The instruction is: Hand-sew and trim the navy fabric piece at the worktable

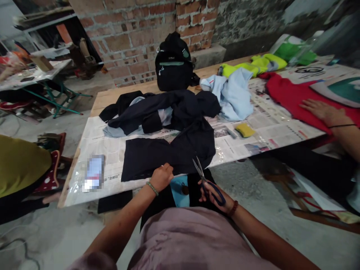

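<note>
A dark navy garment [152, 155] lies spread over the table's front edge, with pale stitches along its near hem. At that hem my left hand [163, 177] is closed, pinching the cloth edge. My right hand [212, 193] holds a pair of scissors [200, 170] with dark handles, just right of the left hand. Their blades point up and away, slightly parted, close to the garment's edge. Behind the spread part, more dark cloth [180, 103] with light blue lining lies bunched. A light blue garment [237, 95] is crumpled to its right.
Newspaper under clear plastic covers the table [112, 146]. A phone [94, 172] lies at left, a yellow sponge-like pad [244, 130] at right. A black backpack [173, 63] stands behind. At right, another person's hand [323, 110] rests on red cloth [289, 99]. Someone sits at left [22, 165].
</note>
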Demonstrator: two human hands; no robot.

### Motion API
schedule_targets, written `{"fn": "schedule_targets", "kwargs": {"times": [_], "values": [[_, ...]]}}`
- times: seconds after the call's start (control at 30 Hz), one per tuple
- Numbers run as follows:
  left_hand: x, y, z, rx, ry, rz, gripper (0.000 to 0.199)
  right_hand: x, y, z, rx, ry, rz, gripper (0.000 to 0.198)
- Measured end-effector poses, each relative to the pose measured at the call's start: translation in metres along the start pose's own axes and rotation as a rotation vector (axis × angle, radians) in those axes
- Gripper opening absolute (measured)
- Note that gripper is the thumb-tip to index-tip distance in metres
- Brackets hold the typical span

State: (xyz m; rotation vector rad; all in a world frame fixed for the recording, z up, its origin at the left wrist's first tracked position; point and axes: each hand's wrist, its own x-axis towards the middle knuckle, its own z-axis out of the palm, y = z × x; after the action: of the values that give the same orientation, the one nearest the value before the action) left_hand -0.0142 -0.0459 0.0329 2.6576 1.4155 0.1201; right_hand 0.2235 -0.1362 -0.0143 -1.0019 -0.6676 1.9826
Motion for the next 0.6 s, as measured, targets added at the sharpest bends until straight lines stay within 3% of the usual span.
{"fn": "schedule_targets", "kwargs": {"times": [0.1, 0.2, 0.27, 0.43, 0.6], "values": [[-0.008, -0.007, 0.005, -0.174, 0.185, -0.174, 0.018, -0.001, -0.001, 0.0, 0.004, 0.002, 0.008, 0.033], [-0.011, -0.009, 0.008, -0.285, 0.249, -0.138, 0.02, 0.0, 0.001, -0.001, -0.007, 0.007, 0.011, 0.035], [-0.009, -0.008, 0.007, -0.256, 0.176, -0.035, 0.021, 0.001, 0.002, -0.002, -0.027, 0.01, 0.011, 0.036], [0.003, 0.009, -0.003, 0.029, -0.14, 0.132, 0.022, 0.001, 0.003, -0.003, -0.067, 0.034, 0.016, 0.035], [0.013, 0.022, -0.002, 0.05, -0.217, 0.161, 0.025, -0.002, 0.004, -0.005, -0.088, 0.047, 0.037, 0.033]]}}
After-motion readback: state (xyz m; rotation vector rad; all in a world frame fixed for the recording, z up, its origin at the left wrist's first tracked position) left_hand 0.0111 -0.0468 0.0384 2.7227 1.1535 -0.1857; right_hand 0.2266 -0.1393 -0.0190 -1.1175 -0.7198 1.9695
